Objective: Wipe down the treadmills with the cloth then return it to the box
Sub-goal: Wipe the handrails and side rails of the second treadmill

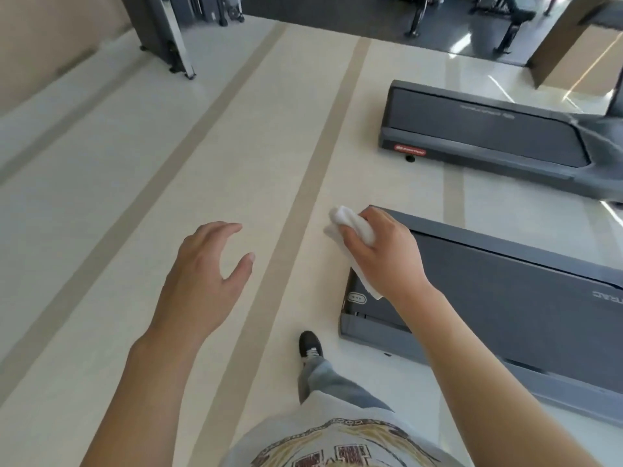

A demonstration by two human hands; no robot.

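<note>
Here, R hand (387,254) gripping white cloth (350,227), L hand (205,281) loosely open, empty

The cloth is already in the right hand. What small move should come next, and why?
Probably lower the right hand so the white cloth meets the rear end of the nearer treadmill. The hand holds the cloth bunched above that corner, and the left hand is open and holds nothing.

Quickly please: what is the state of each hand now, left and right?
Left hand: open, fingers relaxed, holding nothing.
Right hand: gripping the white cloth.
</note>
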